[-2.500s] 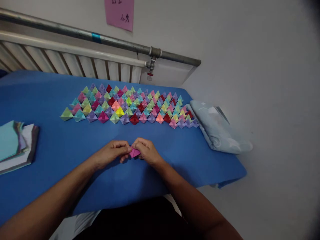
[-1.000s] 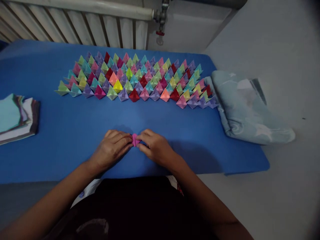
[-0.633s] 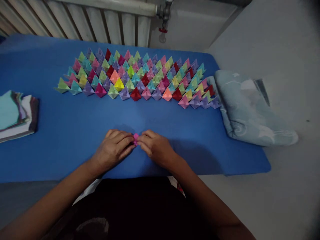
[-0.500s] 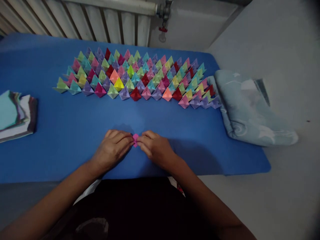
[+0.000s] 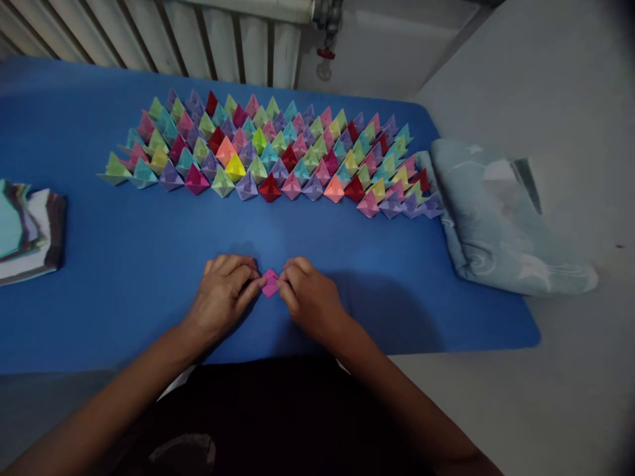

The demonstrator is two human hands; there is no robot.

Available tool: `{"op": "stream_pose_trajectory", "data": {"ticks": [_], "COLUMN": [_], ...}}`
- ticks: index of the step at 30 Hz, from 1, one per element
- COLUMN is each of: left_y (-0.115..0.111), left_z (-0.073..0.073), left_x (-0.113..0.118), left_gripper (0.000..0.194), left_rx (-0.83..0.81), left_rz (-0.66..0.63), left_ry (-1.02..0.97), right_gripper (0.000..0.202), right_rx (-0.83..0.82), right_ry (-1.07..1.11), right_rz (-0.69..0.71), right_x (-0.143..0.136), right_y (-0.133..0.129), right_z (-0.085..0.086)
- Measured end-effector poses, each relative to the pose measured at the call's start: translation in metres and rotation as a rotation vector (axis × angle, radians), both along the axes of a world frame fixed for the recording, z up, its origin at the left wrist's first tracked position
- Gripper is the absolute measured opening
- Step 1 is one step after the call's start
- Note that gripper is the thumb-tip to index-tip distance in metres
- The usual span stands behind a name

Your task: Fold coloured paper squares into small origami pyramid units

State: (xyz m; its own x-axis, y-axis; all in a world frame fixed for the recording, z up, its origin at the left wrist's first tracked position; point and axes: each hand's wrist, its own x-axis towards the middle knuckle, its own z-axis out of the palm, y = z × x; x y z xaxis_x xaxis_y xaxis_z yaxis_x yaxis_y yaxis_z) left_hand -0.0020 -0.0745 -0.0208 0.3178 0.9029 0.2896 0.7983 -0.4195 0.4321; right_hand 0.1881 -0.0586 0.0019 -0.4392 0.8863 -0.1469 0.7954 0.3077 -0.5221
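Note:
A small magenta folded paper (image 5: pixel 270 283) is between my two hands, low over the blue table (image 5: pixel 149 264). My left hand (image 5: pixel 227 289) pinches its left corner. The fingertips of my right hand (image 5: pixel 308 289) are closed on its right side. Beyond my hands, several folded paper boats (image 5: pixel 258 168) in many colours stand in close rows across the table.
A stack of coloured paper (image 5: pixel 10 221) lies on a dark-edged folded cloth (image 5: pixel 53 231) at the left. On the right is a folded grey-blue blanket (image 5: pixel 496 225). A radiator (image 5: pixel 253 49) and a red-handled valve (image 5: pixel 326 53) are behind the table.
My hands have moved slightly apart, and more of the magenta paper shows between them. The view has shifted a little.

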Motion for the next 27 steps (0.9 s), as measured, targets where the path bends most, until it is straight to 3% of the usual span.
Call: {"op": "stream_pose_trajectory", "data": {"ticks": [13, 19, 24, 27], "left_y": [0.007, 0.011, 0.009, 0.0], "left_z": [0.017, 0.023, 0.016, 0.008], "left_x": [0.013, 0.016, 0.009, 0.003], "left_gripper": [0.023, 0.02, 0.017, 0.018], "left_rx": [-0.224, -0.306, -0.25, -0.09], "left_rz": [0.092, 0.145, 0.152, 0.021], "left_ry": [0.163, 0.198, 0.15, 0.055], "right_gripper": [0.018, 0.011, 0.015, 0.017], "right_rx": [-0.043, -0.034, -0.026, -0.033], "right_ry": [-0.075, 0.062, 0.117, 0.085], "right_rz": [-0.064, -0.098, -0.086, -0.051], "right_x": [-0.008, -0.003, -0.003, -0.005], "right_y": [0.002, 0.008, 0.014, 0.02], "right_z": [0.006, 0.005, 0.007, 0.01]}}
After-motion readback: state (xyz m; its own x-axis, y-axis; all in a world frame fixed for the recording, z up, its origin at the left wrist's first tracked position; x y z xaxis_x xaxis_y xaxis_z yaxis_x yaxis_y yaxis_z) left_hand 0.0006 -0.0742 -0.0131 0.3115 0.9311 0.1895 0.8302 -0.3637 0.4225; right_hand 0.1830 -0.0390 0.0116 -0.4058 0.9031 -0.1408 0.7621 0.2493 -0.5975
